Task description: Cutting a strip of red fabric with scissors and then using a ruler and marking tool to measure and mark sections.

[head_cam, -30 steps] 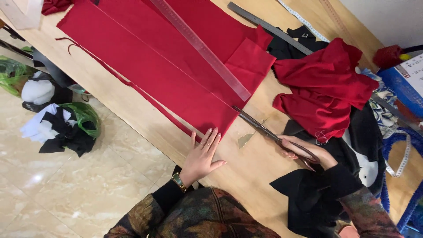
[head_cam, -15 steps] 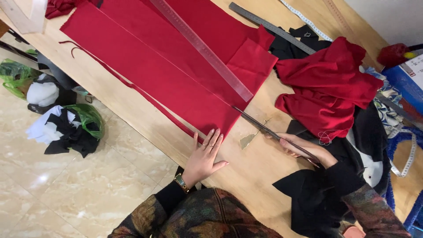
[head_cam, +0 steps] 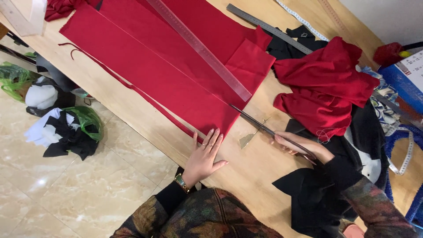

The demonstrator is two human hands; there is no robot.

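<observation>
A long piece of red fabric (head_cam: 154, 75) lies flat on the wooden table (head_cam: 264, 176). My left hand (head_cam: 203, 155) presses flat on the fabric's near corner, fingers spread. My right hand (head_cam: 302, 147) grips long dark scissors (head_cam: 260, 125), whose blades reach the fabric's end edge. A clear long ruler (head_cam: 200, 46) lies on the fabric. A thin cut strip of red fabric (head_cam: 128, 83) trails along the near edge.
A crumpled red cloth (head_cam: 328, 88) and black cloth (head_cam: 321, 198) lie at the right. A metal ruler (head_cam: 269, 28) lies at the back. Bags of fabric scraps (head_cam: 66, 128) sit on the tiled floor at the left. A blue box (head_cam: 405, 75) stands far right.
The view has shifted slightly. My hands hold nearly the same places, with the scissors still at the fabric's end edge.
</observation>
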